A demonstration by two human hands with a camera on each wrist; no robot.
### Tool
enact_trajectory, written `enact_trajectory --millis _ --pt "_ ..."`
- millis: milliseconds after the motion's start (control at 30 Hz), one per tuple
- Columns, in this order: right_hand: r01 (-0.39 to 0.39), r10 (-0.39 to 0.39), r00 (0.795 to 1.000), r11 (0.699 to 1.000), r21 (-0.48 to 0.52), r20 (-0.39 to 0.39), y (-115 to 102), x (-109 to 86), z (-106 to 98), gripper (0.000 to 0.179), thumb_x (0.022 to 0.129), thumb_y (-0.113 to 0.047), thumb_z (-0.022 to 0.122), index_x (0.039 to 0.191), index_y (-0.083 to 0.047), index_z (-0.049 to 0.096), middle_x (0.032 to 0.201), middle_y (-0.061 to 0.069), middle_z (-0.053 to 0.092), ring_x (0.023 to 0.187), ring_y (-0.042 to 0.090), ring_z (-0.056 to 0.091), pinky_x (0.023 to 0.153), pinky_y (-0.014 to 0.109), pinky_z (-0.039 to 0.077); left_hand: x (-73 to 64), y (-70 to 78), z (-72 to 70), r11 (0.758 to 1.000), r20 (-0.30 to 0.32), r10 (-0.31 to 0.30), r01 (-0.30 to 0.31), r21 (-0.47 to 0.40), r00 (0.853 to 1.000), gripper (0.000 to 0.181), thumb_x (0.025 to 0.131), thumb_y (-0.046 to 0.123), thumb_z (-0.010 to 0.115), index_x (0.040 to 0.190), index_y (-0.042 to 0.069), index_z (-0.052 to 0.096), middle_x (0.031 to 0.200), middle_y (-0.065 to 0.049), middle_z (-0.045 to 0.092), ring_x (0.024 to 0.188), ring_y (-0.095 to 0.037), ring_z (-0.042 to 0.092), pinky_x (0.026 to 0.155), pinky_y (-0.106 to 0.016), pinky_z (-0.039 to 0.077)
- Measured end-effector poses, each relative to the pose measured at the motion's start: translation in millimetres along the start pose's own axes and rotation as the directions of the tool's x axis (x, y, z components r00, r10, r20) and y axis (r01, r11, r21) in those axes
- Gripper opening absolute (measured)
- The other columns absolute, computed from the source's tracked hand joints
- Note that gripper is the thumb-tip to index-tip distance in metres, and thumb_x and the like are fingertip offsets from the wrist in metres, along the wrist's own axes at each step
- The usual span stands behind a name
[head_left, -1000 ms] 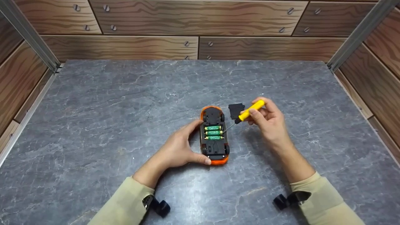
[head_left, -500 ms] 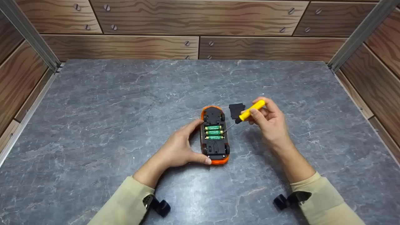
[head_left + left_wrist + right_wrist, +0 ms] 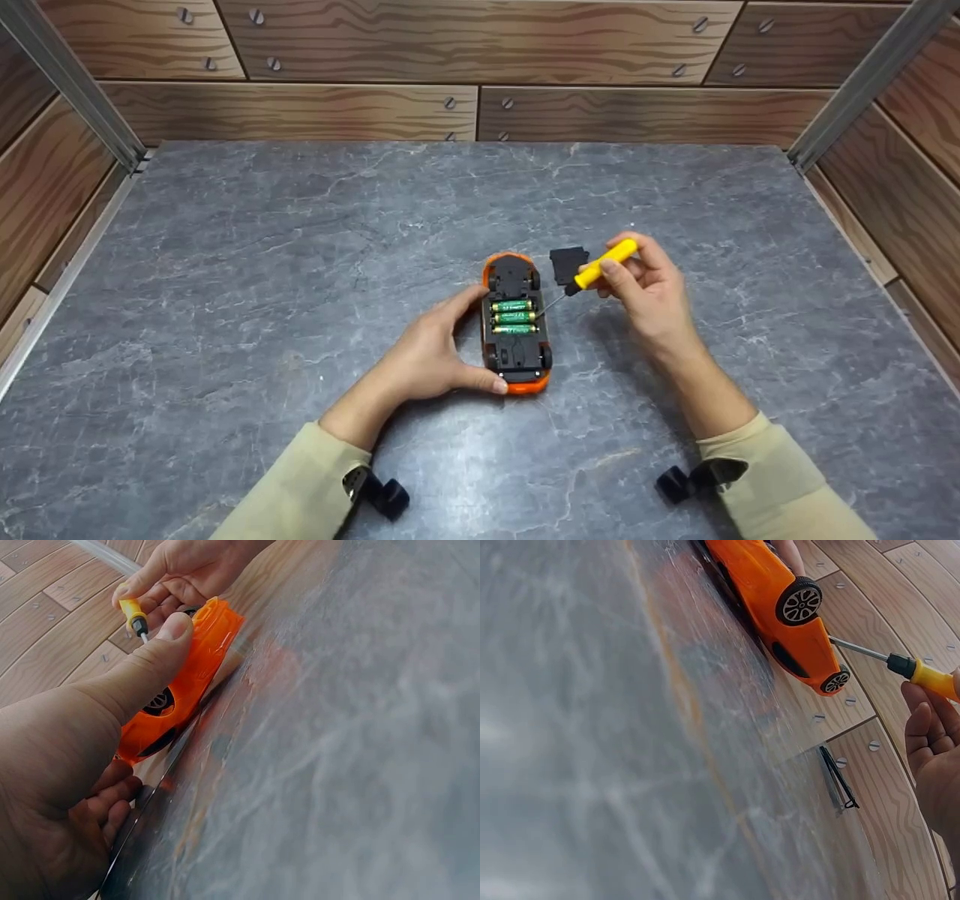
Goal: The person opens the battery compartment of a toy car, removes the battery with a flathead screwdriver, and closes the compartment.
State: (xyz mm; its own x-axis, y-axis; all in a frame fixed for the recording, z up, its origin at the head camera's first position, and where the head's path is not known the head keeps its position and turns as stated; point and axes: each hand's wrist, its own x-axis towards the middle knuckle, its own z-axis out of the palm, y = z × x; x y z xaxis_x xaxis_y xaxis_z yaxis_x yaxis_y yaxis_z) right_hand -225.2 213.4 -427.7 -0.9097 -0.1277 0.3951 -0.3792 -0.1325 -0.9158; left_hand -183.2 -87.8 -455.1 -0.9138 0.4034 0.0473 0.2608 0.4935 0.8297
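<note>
An orange toy car (image 3: pixel 517 356) lies wheels up on the table, its black underside facing the head camera. Three green batteries (image 3: pixel 514 318) sit side by side in its uncovered battery bay. My left hand (image 3: pixel 427 356) grips the car along its left side, thumb at the near end and fingers toward the far end. In my right hand (image 3: pixel 652 292) is a yellow-handled screwdriver (image 3: pixel 607 264), pinched between thumb and fingers. Its thin shaft slants down to the left, the tip at the right ends of the batteries. The right wrist view shows the shaft (image 3: pixel 859 649) reaching the car's underside.
A black battery cover (image 3: pixel 568 265) lies on the table just right of the car's far end, partly behind the screwdriver. The grey marbled table (image 3: pixel 300 225) is bordered by wood-patterned walls (image 3: pixel 480 45) and metal posts at the back corners.
</note>
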Motion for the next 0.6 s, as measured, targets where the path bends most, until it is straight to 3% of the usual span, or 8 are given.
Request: enact_trajectory --millis 600 --pt "0.02 -0.02 1.0 1.0 -0.022 -0.015 0.1 0.7 0.0 0.021 0.102 0.008 0.062 0.119 -0.004 0.065 0.098 0.014 0.079 0.08 0.018 0.073 0.068 0.025 0.059 0.1 -0.3 0.9 1.0 -0.014 0.014 -0.014 0.004 1.0 0.13 0.055 0.054 0.103 0.164 0.025 0.039 0.161 -0.003 0.049 0.147 -0.02 0.044 0.125 -0.042 0.031"
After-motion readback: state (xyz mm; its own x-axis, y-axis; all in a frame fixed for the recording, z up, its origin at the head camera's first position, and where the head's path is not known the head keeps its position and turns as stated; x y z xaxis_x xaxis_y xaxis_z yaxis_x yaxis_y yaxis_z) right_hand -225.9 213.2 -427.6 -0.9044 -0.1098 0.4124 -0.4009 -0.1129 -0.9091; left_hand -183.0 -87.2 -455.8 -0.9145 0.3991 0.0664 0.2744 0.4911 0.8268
